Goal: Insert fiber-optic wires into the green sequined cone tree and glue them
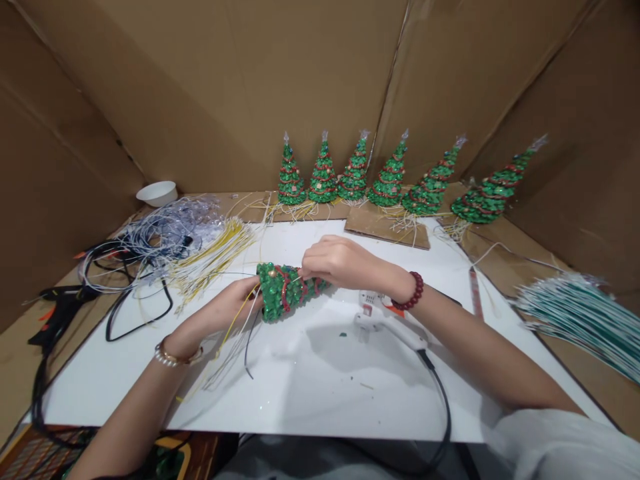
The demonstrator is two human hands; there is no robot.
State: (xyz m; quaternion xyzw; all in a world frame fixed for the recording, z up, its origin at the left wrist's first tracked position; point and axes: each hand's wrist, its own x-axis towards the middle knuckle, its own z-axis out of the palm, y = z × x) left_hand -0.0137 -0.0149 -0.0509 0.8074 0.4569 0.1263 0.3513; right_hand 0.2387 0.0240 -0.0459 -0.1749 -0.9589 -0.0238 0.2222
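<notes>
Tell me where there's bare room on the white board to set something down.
Bare white board spreads below the green beaded tree and glue gun, toward the near edge. Crowded: the left, with wire bundles, and the back, with standing trees.

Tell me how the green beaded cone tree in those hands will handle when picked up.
The green beaded cone tree likely feels stiff, since it holds its cone shape between the left hand and right hand. Its bumpy surface should grip well, but beads may shed. Set on its side, it would probably roll.
</notes>
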